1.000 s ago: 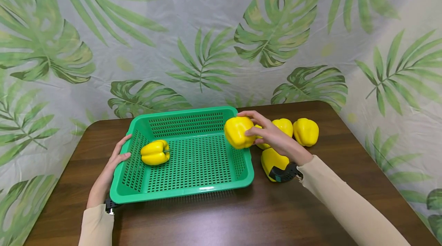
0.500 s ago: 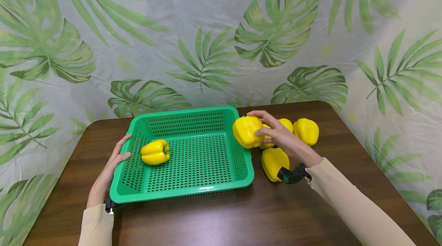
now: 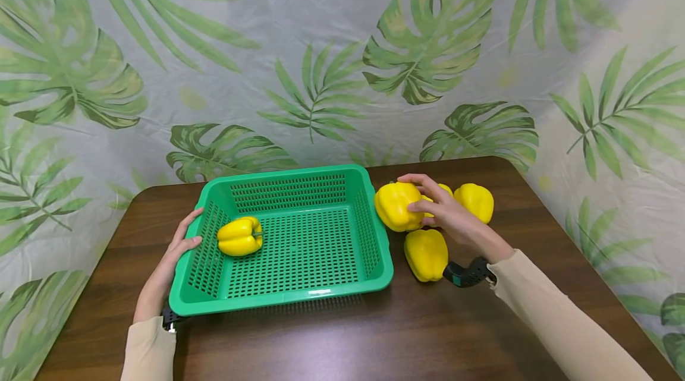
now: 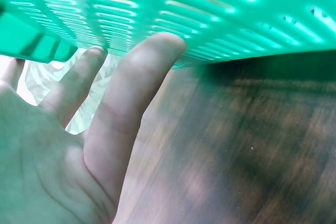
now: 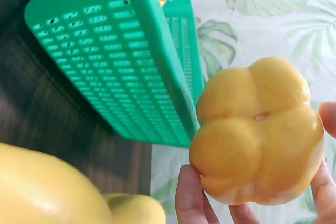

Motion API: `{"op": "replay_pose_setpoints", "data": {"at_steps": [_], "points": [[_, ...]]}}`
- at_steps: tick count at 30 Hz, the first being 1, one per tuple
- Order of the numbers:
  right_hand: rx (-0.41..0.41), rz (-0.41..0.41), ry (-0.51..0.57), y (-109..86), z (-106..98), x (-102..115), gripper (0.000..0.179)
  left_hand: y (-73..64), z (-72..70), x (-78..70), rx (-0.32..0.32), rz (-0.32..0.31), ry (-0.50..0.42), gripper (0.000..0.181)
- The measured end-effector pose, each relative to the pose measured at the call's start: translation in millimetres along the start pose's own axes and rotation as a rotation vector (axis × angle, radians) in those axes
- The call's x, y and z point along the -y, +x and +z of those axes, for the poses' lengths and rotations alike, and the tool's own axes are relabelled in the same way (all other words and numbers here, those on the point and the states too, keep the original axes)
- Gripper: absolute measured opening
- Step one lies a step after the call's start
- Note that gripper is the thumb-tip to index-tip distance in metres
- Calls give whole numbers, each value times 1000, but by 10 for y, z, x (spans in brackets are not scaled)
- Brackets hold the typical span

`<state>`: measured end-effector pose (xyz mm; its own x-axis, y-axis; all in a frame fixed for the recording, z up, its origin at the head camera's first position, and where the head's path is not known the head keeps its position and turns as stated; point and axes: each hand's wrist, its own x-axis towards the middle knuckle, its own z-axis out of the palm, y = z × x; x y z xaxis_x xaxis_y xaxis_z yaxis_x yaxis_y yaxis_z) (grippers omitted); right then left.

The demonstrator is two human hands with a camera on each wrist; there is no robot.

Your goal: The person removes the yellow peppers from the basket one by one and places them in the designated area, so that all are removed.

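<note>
My right hand (image 3: 449, 213) grips a yellow bell pepper (image 3: 398, 206) around its sides, just outside the basket's right rim. In the right wrist view the lobed bottom of this bell pepper (image 5: 257, 132) faces the camera, with fingertips along its edges. The green plastic basket (image 3: 267, 302) has slotted walls. Inside it, near the left wall, another yellow bell pepper (image 3: 239, 237) lies on its side. At the basket's left side rests my left hand (image 3: 168, 259); the left wrist view shows its thumb (image 4: 126, 98) extended against the slotted wall.
Several more yellow peppers lie right of the basket: a near pepper (image 3: 426, 255), a far-right pepper (image 3: 474, 201), and others partly hidden behind the right hand. All stand on a dark wooden table (image 3: 321, 339). A leaf-patterned cloth (image 3: 332, 60) hangs behind it.
My right hand has moved rightward with its bell pepper, from over the basket's right end to just outside the rim. The left hand and basket have stayed put.
</note>
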<state>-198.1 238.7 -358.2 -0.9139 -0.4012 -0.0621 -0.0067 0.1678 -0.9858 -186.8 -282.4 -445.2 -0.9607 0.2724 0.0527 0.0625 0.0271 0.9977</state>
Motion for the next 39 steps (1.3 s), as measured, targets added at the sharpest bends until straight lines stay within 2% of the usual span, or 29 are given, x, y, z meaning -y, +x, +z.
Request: {"op": "replay_pose_setpoints", "data": {"at_steps": [5, 15, 22, 30, 39], "points": [[-18, -1, 7, -39, -61, -25, 52, 24, 4, 3, 5, 29, -19, 53], [-40, 5, 13, -130, -162, -107, 47, 20, 5, 1, -2, 29, 0, 53], [-66, 5, 9, -202, -254, -190, 46, 29, 8, 9, 3, 43, -19, 53], [-78, 13, 17, -287, -366, -239, 46, 43, 15, 31, -27, 75, -9, 54], [-92, -3, 5, -363, -475, -318, 41, 40, 16, 24, -20, 62, -8, 53]]}}
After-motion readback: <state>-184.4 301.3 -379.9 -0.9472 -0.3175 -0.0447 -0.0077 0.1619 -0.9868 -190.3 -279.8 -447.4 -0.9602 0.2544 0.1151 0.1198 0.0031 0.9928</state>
